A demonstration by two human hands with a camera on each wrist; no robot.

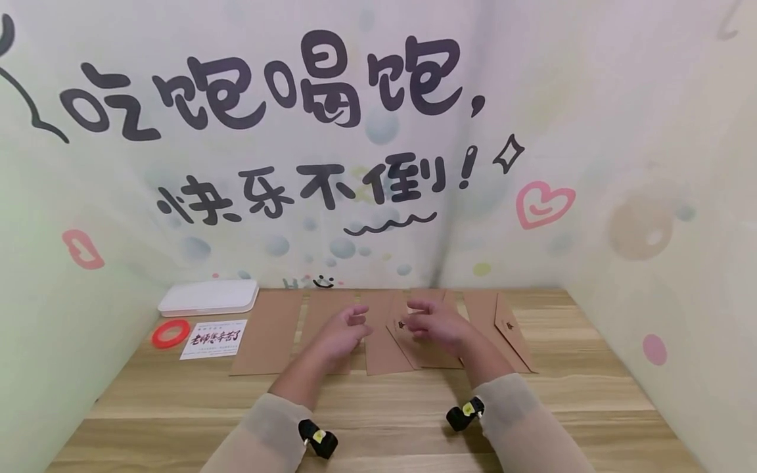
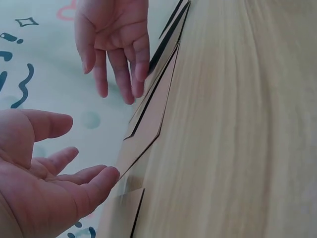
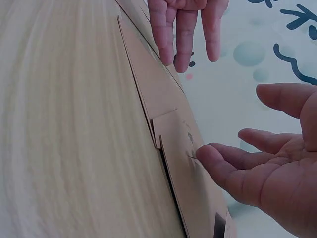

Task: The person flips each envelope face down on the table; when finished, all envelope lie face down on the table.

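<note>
Several brown paper envelopes lie in a row on the wooden table, with a plain one point(image 1: 270, 332) at the left and one with a pointed flap point(image 1: 491, 322) at the right. My left hand point(image 1: 345, 334) hovers over the second and third envelopes, fingers loosely bent and holding nothing. Above the overlapping middle envelopes point(image 1: 434, 355) hangs my right hand point(image 1: 437, 326), also empty with relaxed fingers. In the left wrist view the left hand point(image 2: 44, 173) has its palm turned inward. The right wrist view has the right hand point(image 3: 267, 158) beside an envelope point(image 3: 185, 173).
At the back left lie a white case point(image 1: 207, 297), a red ring point(image 1: 171, 334) and a white card with dark red writing point(image 1: 214, 339). A printed white backdrop point(image 1: 378, 256) stands along the table's back edge, with pale walls at both sides.
</note>
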